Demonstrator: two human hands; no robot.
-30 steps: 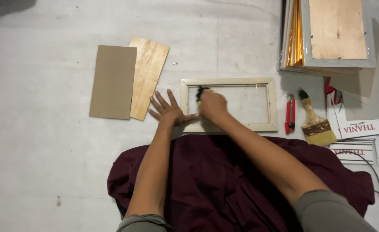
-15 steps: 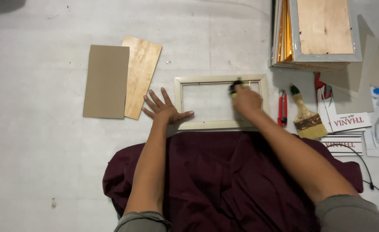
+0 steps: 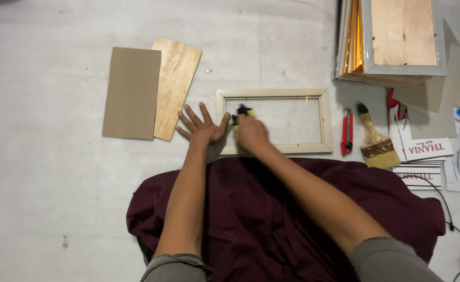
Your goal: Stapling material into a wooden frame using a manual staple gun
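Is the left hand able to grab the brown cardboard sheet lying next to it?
Probably yes. The left hand lies flat with fingers spread at the wooden frame's left edge, and the cardboard sheet lies just to its left. Only a thin wood panel lies between them, flat on the floor.

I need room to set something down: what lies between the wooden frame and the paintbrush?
In the head view, a red utility knife lies on the floor between the wooden frame and the paintbrush.
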